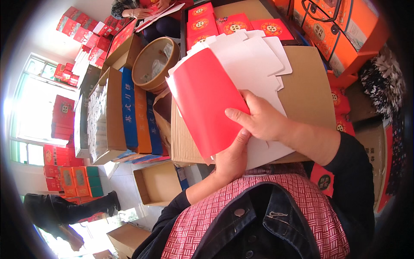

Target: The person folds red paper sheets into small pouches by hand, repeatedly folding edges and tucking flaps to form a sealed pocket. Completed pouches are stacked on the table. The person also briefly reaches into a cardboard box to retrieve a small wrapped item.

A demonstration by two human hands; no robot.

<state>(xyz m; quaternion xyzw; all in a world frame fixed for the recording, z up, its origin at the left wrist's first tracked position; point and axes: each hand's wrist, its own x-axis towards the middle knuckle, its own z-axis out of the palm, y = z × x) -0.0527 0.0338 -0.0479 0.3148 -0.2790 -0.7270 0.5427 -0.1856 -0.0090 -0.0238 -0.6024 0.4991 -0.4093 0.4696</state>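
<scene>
A glossy red cardboard sheet [207,99], slightly curved, is between my two hands over the work surface. My right hand [258,114] grips its right edge, thumb lying on the red face and fingers hidden behind. Lower down, my left hand [233,157] is closed around the sheet's near right corner, thumb pointing up toward the other hand. Under the sheet lie several white die-cut cardboard blanks [258,56], fanned out with notched tabs. They rest on a brown cardboard box [308,73].
Beyond the blanks, printed red boxes [235,23] sit in a dark-edged tray. A round brown bin [144,64] holds clear plastic, beside an open carton [114,116] of white packets. Orange boxes [340,39] stand far right. A co-worker's hands [142,13] handle paper at the far side.
</scene>
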